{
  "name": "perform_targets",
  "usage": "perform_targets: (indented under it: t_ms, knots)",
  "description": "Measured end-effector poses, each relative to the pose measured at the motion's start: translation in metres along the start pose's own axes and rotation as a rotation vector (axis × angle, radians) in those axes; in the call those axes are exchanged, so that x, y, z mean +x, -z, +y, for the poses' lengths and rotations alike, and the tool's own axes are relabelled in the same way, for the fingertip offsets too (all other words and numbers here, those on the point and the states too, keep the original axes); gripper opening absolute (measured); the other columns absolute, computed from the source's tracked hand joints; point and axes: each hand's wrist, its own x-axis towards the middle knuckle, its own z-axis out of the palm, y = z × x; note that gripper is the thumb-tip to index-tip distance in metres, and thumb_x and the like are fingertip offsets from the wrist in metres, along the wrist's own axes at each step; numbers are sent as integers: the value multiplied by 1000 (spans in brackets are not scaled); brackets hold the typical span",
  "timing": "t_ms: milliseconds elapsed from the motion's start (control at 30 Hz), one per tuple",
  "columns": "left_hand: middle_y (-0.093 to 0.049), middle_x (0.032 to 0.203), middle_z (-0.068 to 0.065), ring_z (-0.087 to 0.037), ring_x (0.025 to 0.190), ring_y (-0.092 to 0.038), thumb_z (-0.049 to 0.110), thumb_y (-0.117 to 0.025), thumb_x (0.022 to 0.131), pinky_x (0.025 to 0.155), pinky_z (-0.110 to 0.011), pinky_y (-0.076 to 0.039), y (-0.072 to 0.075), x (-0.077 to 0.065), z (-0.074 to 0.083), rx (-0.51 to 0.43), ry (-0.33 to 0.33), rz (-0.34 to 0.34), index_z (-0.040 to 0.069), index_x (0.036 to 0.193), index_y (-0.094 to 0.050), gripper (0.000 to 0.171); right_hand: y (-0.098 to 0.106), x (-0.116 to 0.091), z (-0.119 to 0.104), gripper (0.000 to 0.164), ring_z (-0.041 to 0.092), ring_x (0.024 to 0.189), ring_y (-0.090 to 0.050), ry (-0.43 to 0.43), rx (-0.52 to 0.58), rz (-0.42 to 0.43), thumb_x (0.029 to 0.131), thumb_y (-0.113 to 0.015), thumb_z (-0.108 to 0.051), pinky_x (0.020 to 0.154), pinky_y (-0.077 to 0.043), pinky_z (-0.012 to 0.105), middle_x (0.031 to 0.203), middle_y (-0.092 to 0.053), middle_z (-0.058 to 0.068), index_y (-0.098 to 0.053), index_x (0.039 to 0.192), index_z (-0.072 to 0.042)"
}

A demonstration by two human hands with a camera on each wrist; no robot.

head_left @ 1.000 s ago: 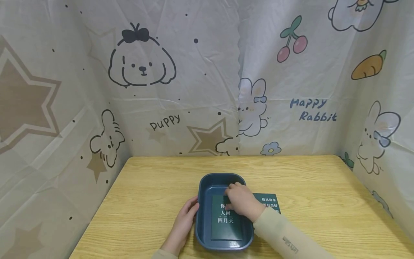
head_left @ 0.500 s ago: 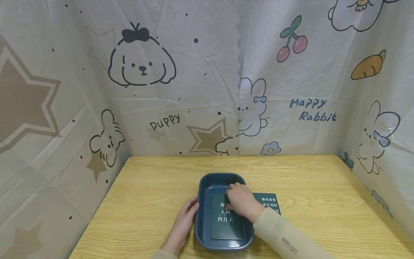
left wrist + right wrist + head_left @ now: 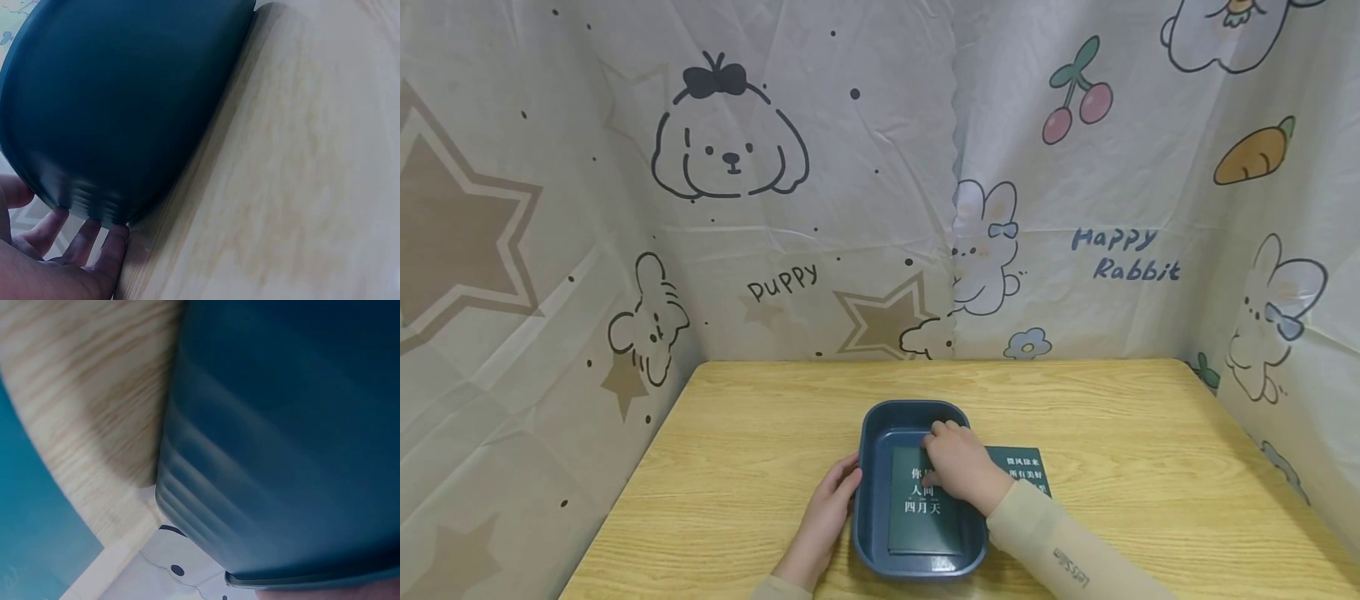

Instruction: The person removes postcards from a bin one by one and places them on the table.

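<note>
While the curled fingers of the right hand (image 3: pixel 962 467) grip the far end of a green book (image 3: pixel 921 533) lying inside a blue tray (image 3: pixel 872 517), the left hand (image 3: pixel 831 500) rests extended fingers against its outer side; another green booklet (image 3: pixel 1026 460) lies just right, on the wooden counter (image 3: pixel 737 467).

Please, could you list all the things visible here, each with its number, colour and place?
Tray: one, dark blue, on the table
Inner booklet: one, dark green with white characters, inside the tray
Outer booklet: one, dark green, right of the tray, partly hidden
Table: one, yellowish wood-look, beneath everything
Printed cloth: count unclear, off-white with cartoons, behind and beside the table
Sleeves: two, pale beige, at the wrists
Left hand: one, touching the tray's left side
Right hand: one, over the inner booklet; grip unclear
</note>
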Motion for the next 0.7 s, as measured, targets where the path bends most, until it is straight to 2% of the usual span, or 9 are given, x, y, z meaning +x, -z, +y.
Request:
perform_targets:
  t_ms: [300, 533, 700]
  knots:
    - [-43, 145, -22, -33, 125, -44, 37, -44, 100, 101, -53, -42, 0, -1, 1, 0, -1, -2, 8, 141, -44, 50, 4, 0, 2, 51, 20, 82, -50, -23, 111, 11, 69, -83, -33, 76, -54, 39, 92, -58, 7, -69, 107, -2]
    - [-43, 145, -22, -32, 124, -45, 36, -44, 100, 100, -52, -42, 0, -1, 1, -3, -8, -11, 7, 141, -43, 51, 7, 0, 9, 35, 20, 87, -55, -18, 168, 69, 75, -79, -25, 78, -55, 39, 95, -60, 6, -70, 103, -7]
    - [-43, 146, -22, -32, 125, -44, 37, -44, 100, 100, -52, -42, 1, -1, 0, -1, -9, -13, 8, 142, -43, 51, 14, -2, 13, 25, 17, 85, -56, -6, 261, 93, 79, -76, -21, 75, -56, 38, 93, -61, 3, -71, 100, -10]
